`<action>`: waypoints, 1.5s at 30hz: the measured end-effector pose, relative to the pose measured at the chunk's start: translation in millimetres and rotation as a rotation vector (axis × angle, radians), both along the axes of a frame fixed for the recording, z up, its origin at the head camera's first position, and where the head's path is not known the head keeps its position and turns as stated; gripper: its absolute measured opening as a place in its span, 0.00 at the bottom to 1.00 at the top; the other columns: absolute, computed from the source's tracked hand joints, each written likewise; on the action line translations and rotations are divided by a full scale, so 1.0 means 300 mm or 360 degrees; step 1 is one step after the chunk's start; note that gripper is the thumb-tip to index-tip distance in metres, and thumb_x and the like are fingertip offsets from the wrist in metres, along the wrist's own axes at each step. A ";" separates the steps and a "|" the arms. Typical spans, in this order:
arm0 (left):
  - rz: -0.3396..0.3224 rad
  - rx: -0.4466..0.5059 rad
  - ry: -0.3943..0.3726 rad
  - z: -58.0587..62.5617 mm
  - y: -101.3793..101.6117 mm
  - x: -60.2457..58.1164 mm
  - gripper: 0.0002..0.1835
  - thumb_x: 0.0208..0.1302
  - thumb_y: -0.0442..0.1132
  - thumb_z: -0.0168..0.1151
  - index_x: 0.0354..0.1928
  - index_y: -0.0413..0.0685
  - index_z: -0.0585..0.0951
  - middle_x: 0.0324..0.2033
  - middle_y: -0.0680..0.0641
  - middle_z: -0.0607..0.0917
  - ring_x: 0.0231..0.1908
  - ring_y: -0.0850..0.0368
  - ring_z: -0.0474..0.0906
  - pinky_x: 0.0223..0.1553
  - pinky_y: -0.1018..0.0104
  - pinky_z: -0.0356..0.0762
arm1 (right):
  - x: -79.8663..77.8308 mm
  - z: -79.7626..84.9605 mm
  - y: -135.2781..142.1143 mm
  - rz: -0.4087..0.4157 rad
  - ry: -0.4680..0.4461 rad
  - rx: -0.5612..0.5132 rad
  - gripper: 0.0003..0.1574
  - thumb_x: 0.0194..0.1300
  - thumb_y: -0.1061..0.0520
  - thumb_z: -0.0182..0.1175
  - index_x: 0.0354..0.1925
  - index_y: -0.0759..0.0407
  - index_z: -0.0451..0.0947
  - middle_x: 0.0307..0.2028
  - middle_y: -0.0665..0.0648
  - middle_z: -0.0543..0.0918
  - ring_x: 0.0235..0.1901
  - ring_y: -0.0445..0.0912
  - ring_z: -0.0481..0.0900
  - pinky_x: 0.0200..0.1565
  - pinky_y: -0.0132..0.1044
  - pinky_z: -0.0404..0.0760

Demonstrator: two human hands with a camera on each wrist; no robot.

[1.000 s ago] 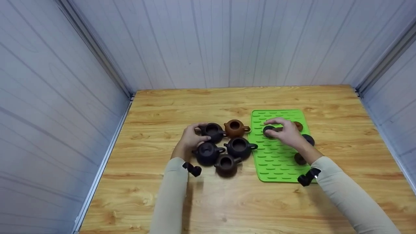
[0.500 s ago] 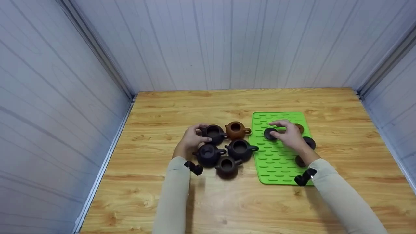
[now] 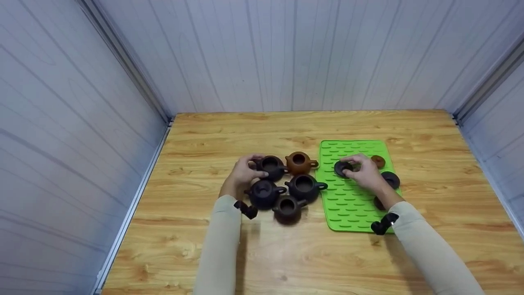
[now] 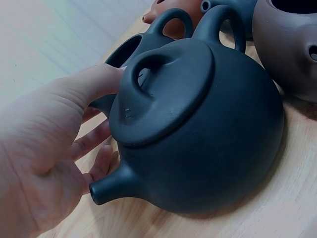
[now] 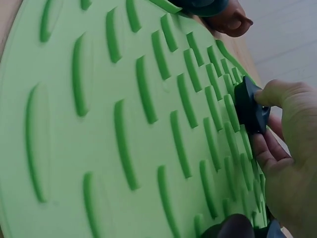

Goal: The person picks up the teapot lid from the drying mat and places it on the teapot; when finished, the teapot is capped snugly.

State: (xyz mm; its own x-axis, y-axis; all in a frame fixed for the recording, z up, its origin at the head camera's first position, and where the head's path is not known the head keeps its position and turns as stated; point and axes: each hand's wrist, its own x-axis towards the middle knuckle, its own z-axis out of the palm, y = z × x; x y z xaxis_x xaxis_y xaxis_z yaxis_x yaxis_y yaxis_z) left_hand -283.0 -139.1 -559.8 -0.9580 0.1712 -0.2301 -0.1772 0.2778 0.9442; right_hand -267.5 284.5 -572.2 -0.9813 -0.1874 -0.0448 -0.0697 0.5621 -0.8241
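My left hand [image 3: 245,171] holds a lidless black teapot [image 3: 271,168] by its sides, thumb nearest me. In the left wrist view, that teapot is mostly hidden behind a black teapot with its lid on [image 4: 203,134]. Over the green mat [image 3: 344,209], my right hand [image 3: 365,174] pinches a black teapot lid [image 3: 343,168]. The right wrist view has the thumb on the lid's [image 5: 251,105] knob, with fingers at its edge. Whether the lid fully rests on the mat is unclear.
Lidless teapots stand close by: an orange-brown one [image 3: 301,168], a black one [image 3: 303,188] and a dark brown one [image 3: 287,211]. On the mat's right side lie an orange-brown lid [image 3: 378,161], another black lid [image 3: 391,180] and a brown lid [image 3: 379,203], partly behind my right wrist.
The lid under my right hand, tilted earlier, now lies flatter. My right fingers have closed in on it from a wider spread. The left hand keeps its hold on the teapot.
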 end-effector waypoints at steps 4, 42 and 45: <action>-0.0010 -0.0030 0.0013 0.002 -0.001 0.001 0.32 0.67 0.24 0.78 0.71 0.49 0.85 0.63 0.40 0.84 0.57 0.50 0.78 0.59 0.60 0.78 | 0.002 -0.007 0.004 0.0006 0.0004 -0.0001 0.22 0.80 0.60 0.70 0.68 0.63 0.86 0.66 0.72 0.77 0.59 0.63 0.83 0.48 0.26 0.79; 0.0039 0.0060 -0.0017 0.001 0.004 0.003 0.33 0.64 0.19 0.77 0.71 0.43 0.84 0.61 0.38 0.85 0.58 0.49 0.82 0.57 0.65 0.81 | -0.009 0.021 -0.008 -0.0023 -0.0069 -0.0090 0.20 0.83 0.55 0.68 0.66 0.61 0.88 0.67 0.69 0.75 0.58 0.55 0.83 0.47 0.27 0.82; 0.0038 0.0034 -0.0012 0.000 0.000 0.004 0.33 0.64 0.20 0.77 0.71 0.43 0.84 0.61 0.38 0.85 0.59 0.48 0.82 0.58 0.64 0.80 | -0.013 0.028 -0.015 -0.0020 -0.0077 -0.0087 0.20 0.83 0.55 0.68 0.66 0.60 0.88 0.67 0.69 0.75 0.61 0.59 0.82 0.48 0.27 0.83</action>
